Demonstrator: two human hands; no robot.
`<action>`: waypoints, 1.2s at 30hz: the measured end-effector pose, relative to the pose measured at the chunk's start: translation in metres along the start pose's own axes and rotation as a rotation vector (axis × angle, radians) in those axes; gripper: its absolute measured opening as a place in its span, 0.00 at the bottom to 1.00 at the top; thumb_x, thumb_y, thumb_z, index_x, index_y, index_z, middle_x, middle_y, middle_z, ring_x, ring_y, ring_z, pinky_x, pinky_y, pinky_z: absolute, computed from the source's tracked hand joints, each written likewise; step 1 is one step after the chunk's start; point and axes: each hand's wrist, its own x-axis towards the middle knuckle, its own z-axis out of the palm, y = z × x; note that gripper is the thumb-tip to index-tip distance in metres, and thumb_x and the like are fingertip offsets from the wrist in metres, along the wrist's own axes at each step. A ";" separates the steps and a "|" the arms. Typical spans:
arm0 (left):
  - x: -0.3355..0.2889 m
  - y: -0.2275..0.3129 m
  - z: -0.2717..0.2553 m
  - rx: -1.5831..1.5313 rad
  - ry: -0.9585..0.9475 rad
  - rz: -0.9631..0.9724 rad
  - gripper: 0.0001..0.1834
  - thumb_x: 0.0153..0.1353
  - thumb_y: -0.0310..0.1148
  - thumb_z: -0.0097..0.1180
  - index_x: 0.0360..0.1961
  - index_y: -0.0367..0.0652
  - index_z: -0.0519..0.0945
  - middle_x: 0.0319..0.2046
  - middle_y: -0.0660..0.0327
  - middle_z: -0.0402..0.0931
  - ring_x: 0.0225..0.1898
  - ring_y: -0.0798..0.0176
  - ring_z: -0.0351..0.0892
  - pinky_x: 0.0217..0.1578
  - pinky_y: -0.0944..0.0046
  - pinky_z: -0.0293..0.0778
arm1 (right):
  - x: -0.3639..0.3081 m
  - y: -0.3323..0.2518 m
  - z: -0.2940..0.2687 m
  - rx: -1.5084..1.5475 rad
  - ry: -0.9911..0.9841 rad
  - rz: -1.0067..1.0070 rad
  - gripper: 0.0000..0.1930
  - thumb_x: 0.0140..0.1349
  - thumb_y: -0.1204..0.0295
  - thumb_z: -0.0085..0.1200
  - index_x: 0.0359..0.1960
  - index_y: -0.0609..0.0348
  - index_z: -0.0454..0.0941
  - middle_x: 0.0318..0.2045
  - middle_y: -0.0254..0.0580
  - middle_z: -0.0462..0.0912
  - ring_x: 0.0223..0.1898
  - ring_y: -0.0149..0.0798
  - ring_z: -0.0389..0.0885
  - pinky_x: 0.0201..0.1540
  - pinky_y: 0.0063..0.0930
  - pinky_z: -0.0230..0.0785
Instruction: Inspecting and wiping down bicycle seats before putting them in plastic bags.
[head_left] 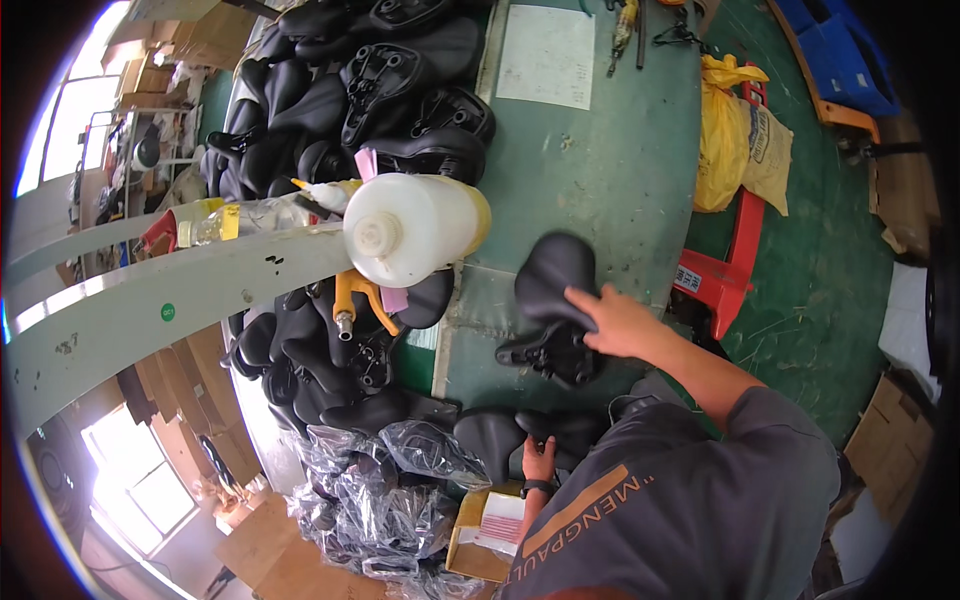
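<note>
My right hand (618,322) grips the edge of a smooth black bicycle saddle (553,272) above the green bench, its index finger stretched along the cover. Just below it another saddle (556,353) lies with its dark underside showing, close under my fingers. Nearer my body, my left hand (538,460), with a dark band on the wrist, is closed on a black saddle (565,430) at the bench's near edge; part of its grip is hidden. Beside those fingers, touching or nearly so, rests one more saddle (490,442).
Piled saddles (370,90) cover the bench's left side, and plastic-wrapped ones (380,500) lie nearer me. A metal beam (180,300) crosses at left beside a white bottle (415,230) and a yellow-handled air gun (360,300). A paper sheet (545,55) lies on the green bench (630,180).
</note>
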 end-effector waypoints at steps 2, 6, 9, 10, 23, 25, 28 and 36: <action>0.005 0.003 -0.001 0.010 -0.028 0.031 0.39 0.68 0.49 0.72 0.70 0.33 0.75 0.56 0.46 0.87 0.54 0.49 0.89 0.57 0.53 0.81 | 0.009 0.012 0.012 -0.016 -0.310 -0.162 0.42 0.64 0.61 0.69 0.81 0.41 0.67 0.55 0.67 0.84 0.48 0.62 0.89 0.56 0.53 0.82; 0.000 0.003 -0.013 0.085 -0.075 0.057 0.39 0.67 0.49 0.72 0.70 0.33 0.75 0.56 0.46 0.87 0.54 0.50 0.89 0.57 0.53 0.81 | 0.114 0.014 -0.034 -0.218 -0.428 -0.547 0.35 0.60 0.63 0.68 0.72 0.54 0.79 0.55 0.57 0.89 0.55 0.53 0.90 0.59 0.47 0.81; -0.013 -0.011 -0.008 0.021 0.085 0.145 0.32 0.69 0.44 0.71 0.64 0.32 0.78 0.49 0.50 0.89 0.49 0.55 0.90 0.52 0.57 0.82 | 0.210 -0.037 -0.058 0.131 0.645 -0.535 0.47 0.57 0.75 0.67 0.81 0.60 0.60 0.62 0.60 0.79 0.62 0.62 0.79 0.66 0.51 0.75; -0.012 -0.005 -0.004 0.003 0.063 0.122 0.35 0.68 0.46 0.72 0.66 0.33 0.77 0.53 0.47 0.88 0.53 0.51 0.89 0.55 0.54 0.81 | 0.241 -0.046 -0.073 0.030 0.829 -0.570 0.46 0.57 0.76 0.67 0.79 0.61 0.60 0.61 0.58 0.78 0.63 0.64 0.78 0.67 0.51 0.74; -0.028 -0.017 0.007 -0.156 0.148 0.117 0.35 0.69 0.47 0.70 0.68 0.33 0.78 0.60 0.42 0.85 0.63 0.45 0.85 0.64 0.50 0.79 | 0.194 -0.006 -0.091 -0.150 0.624 -0.320 0.45 0.53 0.79 0.66 0.76 0.38 0.68 0.60 0.55 0.81 0.60 0.68 0.77 0.66 0.53 0.73; -0.030 -0.014 0.009 -0.058 0.163 0.167 0.33 0.69 0.45 0.70 0.67 0.32 0.78 0.58 0.42 0.85 0.62 0.44 0.86 0.63 0.49 0.79 | 0.156 0.043 -0.060 0.053 0.689 -0.180 0.46 0.52 0.80 0.66 0.77 0.44 0.68 0.61 0.55 0.81 0.59 0.65 0.81 0.61 0.51 0.77; -0.044 0.025 0.011 0.008 0.316 0.325 0.34 0.68 0.42 0.71 0.70 0.34 0.76 0.62 0.42 0.82 0.65 0.43 0.82 0.63 0.48 0.79 | 0.092 0.090 -0.004 0.799 0.451 0.084 0.47 0.52 0.81 0.70 0.76 0.48 0.65 0.63 0.48 0.82 0.59 0.60 0.86 0.58 0.62 0.80; -0.136 0.159 -0.013 -1.049 -0.186 0.504 0.51 0.68 0.31 0.73 0.83 0.41 0.52 0.75 0.48 0.69 0.74 0.50 0.72 0.73 0.51 0.68 | -0.081 0.040 0.133 1.775 -0.408 -0.162 0.41 0.64 0.85 0.65 0.78 0.50 0.62 0.68 0.50 0.79 0.61 0.55 0.87 0.60 0.56 0.86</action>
